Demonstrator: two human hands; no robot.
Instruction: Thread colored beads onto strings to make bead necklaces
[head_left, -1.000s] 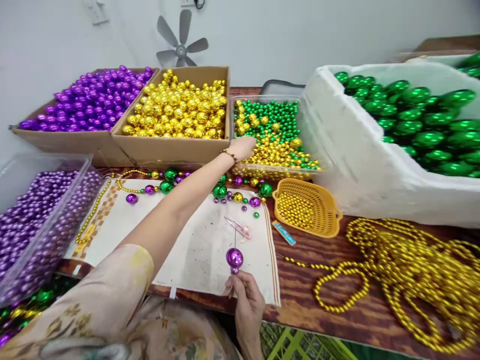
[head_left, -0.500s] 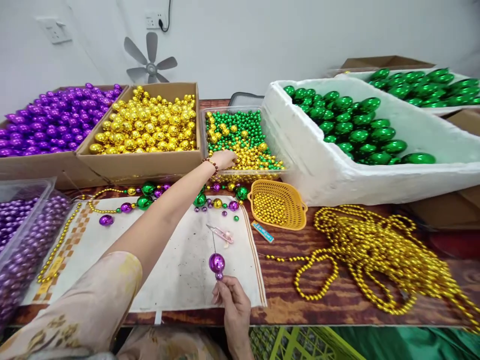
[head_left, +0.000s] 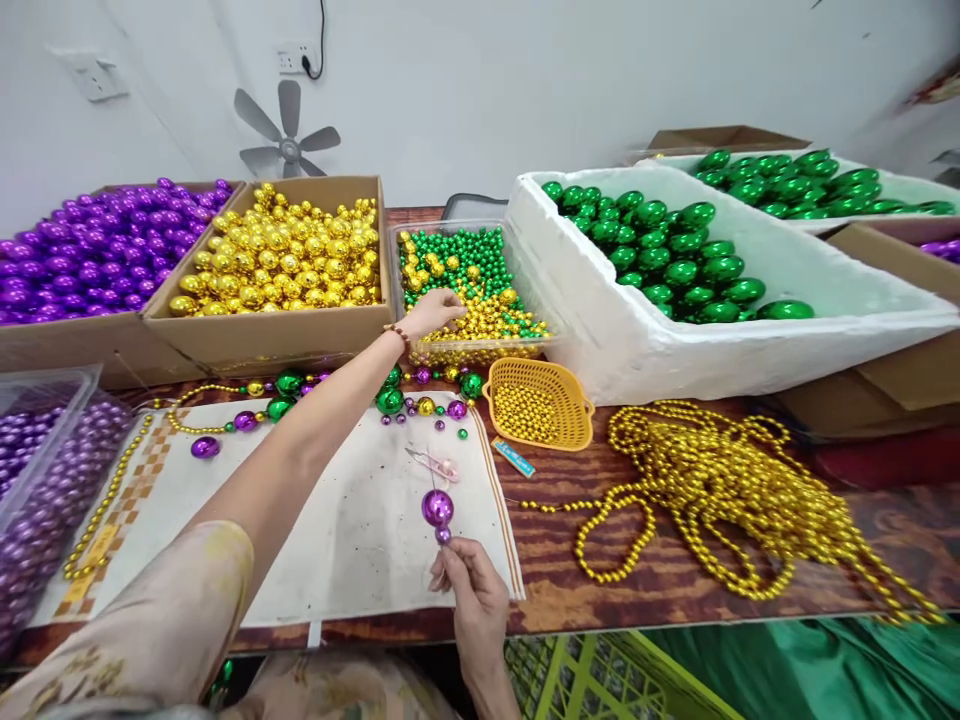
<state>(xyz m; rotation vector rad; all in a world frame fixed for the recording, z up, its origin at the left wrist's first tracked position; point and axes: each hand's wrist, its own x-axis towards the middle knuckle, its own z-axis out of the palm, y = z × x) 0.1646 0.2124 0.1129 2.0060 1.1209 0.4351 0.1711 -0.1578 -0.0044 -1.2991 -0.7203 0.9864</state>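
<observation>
My left hand reaches over a clear plastic bin of small gold and green beads. Its fingers are pinched together just above the gold ones; what they hold is hidden. Low over the white cloth, my right hand is closed on a thin needle, whose lower part is hidden by the fingers. A large purple bead and a smaller purple bead sit on it. Behind it lie pink thread snips. A bead garland runs along the cloth's far edge, partly behind my left arm.
Boxes of purple balls and gold balls stand at the back left. A white foam box of green ornaments is at right. An orange basket and a heap of gold bead chain lie before it.
My left hand has risen slightly from the gold beads, its fingers now showing more. My right hand still holds the needle with the purple beads. The whole view has shifted a little.
</observation>
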